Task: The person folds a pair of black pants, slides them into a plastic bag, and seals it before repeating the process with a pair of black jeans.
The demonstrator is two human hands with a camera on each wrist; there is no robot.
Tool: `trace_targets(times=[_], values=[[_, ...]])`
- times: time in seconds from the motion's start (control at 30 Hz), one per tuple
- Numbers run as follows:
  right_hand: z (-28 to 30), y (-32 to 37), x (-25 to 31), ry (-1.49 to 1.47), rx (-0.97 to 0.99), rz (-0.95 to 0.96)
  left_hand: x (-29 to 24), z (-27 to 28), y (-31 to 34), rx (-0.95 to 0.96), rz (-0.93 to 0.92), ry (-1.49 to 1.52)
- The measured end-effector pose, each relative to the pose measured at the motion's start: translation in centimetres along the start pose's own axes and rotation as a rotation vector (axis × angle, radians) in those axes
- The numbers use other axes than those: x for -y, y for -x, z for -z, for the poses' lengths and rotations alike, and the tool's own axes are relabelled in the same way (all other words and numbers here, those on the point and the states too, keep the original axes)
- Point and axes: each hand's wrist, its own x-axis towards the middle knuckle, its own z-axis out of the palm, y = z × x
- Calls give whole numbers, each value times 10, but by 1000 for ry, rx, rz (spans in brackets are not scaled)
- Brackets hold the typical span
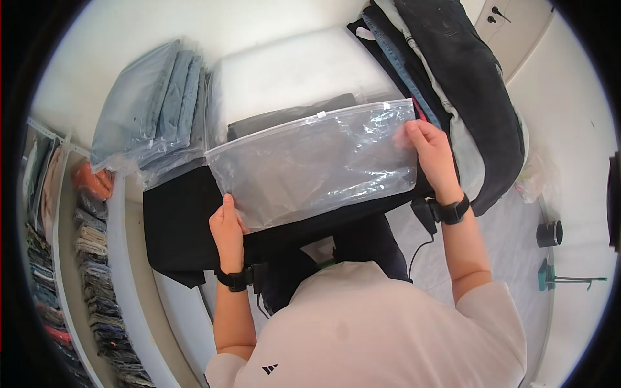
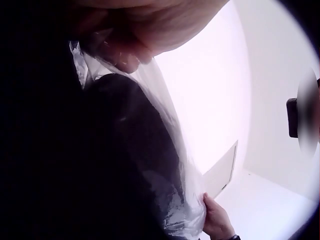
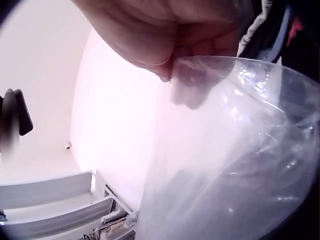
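A clear zip bag point(image 1: 317, 165) is stretched between both hands above the table, its white zip edge on the far side and dark folded cloth partly behind it. The left hand point(image 1: 228, 233) pinches the bag's near left corner, thumb on top. At the bag's right edge, the right hand point(image 1: 435, 155) grips the film between thumb and fingers. In the right wrist view, the right hand's point(image 3: 180, 45) fingertips show blurred through the clear film point(image 3: 225, 165). The left wrist view shows the left hand point(image 2: 145, 30) holding the film, dark cloth beside it.
A stack of clear bags point(image 1: 304, 64) lies behind the held bag. Bagged jeans point(image 1: 149, 103) are piled at the left, and dark and grey trousers point(image 1: 466, 84) at the right. Shelves of folded clothes point(image 1: 97, 278) stand at far left.
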Motion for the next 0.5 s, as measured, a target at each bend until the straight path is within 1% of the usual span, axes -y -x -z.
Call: trace_targets(times=[0.03, 0.07, 0.1, 0.17, 0.2, 0.23, 0.27, 0.3, 0.33, 0.37, 0.43, 0.47, 0.5], values=[[1, -4, 8, 144, 119, 7, 0, 0, 1, -17, 5, -5], [-1, -5, 22, 54, 130, -101, -2, 0, 3, -16, 5, -5], [-5, -8, 23, 54, 129, -102, -7, 1, 6, -13, 10, 8], [-8, -21, 23, -32, 120, -245, -12, 1, 9, -4, 15, 18], [-10, -26, 10, -58, 130, -316, -14, 2, 9, 27, 55, 6], [-11, -32, -11, -58, 129, -315, -14, 2, 9, 55, 94, -5], [-10, -37, -35, -47, 206, -395, -13, 3, 9, 55, 93, -4], [-10, -40, -51, -37, 285, -473, -9, 6, 9, 127, 96, 51], [-12, -38, -56, -17, 289, -540, -6, 9, 10, 198, 97, 104], [-13, -38, -61, -21, 293, -538, -2, 14, 11, 193, 96, 101], [-14, -38, -71, -64, 247, -530, 5, 24, 15, 242, -122, 40], [-15, -38, -75, -86, 244, -511, 8, 27, 16, 231, -119, 31], [-15, -38, -75, -82, 236, -515, 10, 31, 18, 284, -264, -50]])
